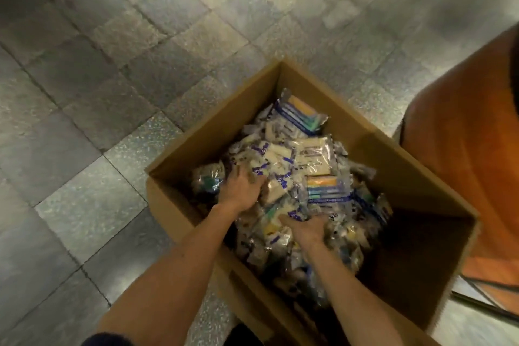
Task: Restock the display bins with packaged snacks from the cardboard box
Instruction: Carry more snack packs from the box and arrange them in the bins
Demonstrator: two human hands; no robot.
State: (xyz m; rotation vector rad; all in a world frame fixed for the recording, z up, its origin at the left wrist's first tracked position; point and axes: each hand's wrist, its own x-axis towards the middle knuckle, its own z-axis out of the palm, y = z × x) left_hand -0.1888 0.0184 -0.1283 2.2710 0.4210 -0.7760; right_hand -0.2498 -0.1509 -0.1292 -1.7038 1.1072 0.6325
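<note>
Head view, nearest: a dark sleeve (98,341) at the lower edge, with two bare forearms stretched forward and down into the box.
Right hand (306,229): palm down on the near part of the heap, thumb pointing left. Its fingers go under the wrappers, so I cannot tell whether it has hold of anything.
Left hand (241,185): a little farther in, at the left side of the heap. Its fingers curl down into the packets and seem to close on some of them, though blur softens the detail.
Snack packets (303,154): a loose pile in clear and blue-printed wrappers, filling the left and middle of the box. The right near corner is dark and looks bare.
Handling: probably light, soft and crinkly, with slick film that lets packets slide off one another. The contents likely crush or snap under a hard squeeze.
Where to hold: best scooped from beneath with both hands cupped, or taken a few at a time across their flat faces, not by the sealed ends.
Cardboard box (379,149): open-topped, standing on the floor, one corner pointing away.
Tiled floor (112,93): grey, speckled, all round the box.
Orange shape (463,163): just right of the box; too blurred to say what it is.
Display bins: none in view.
</note>
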